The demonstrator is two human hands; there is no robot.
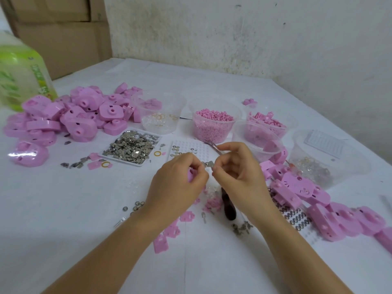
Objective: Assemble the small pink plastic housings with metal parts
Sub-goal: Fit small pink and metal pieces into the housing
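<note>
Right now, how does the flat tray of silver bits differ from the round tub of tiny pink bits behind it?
The tray is flat, shallow and white; the tub is deep, round and clear. The tray holds shiny grey metal pieces; the tub holds tiny pink plastic bits. The tray's pieces spread in a low layer; the tub's bits fill it nearly to the rim. Both stand open-topped on the white table.
</note>
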